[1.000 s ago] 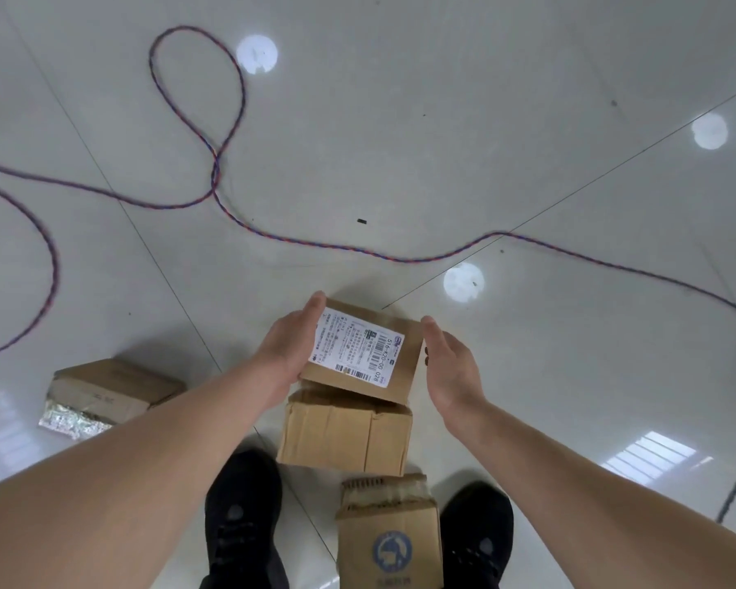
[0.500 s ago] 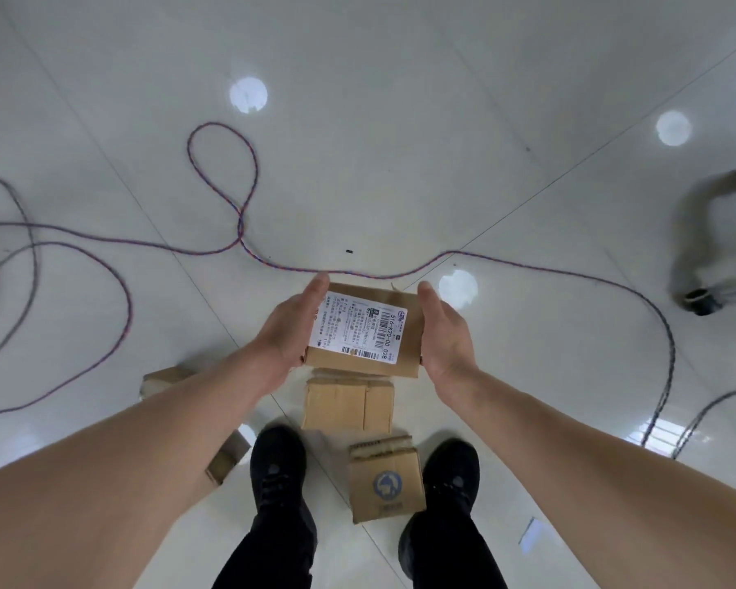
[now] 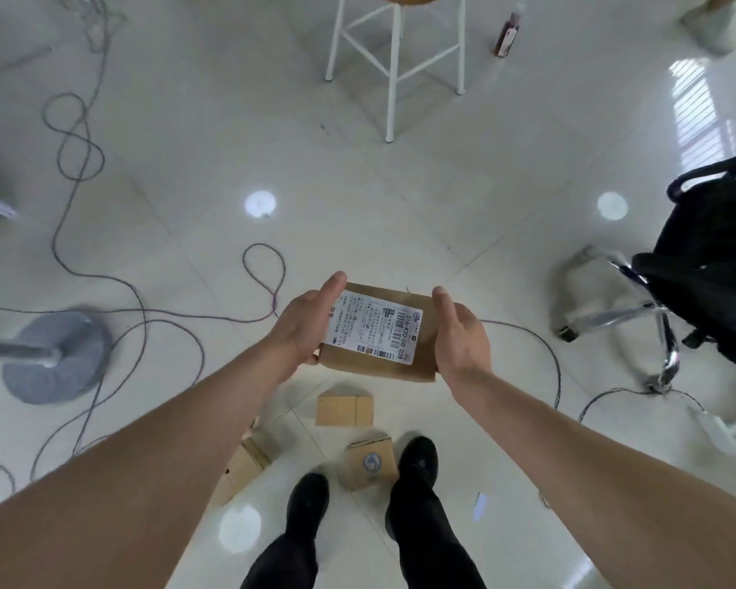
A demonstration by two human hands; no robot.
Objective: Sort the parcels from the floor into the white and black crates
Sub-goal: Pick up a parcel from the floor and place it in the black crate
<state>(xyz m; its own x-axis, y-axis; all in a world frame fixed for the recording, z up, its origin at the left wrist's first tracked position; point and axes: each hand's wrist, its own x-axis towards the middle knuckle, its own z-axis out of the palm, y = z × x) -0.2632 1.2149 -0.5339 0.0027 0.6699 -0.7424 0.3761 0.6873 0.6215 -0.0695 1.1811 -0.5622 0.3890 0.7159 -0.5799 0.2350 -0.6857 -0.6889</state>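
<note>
Held: brown cardboard parcel with white shipping label, in air before body, label up, well above glossy tiled floor. Left hand and right hand clamp opposite ends, thumbs on top, fingers beneath mostly hidden. Likely step: carry to crate; neither crate visible. Keep parcel level, check label, step over grey cables. Three plain cardboard boxes lie near black shoes.

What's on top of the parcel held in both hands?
A white shipping label with barcodes covers most of the parcel's top face. The left hand lies along the label's edge and the right hand grips the opposite side. The underside is hidden.
</note>
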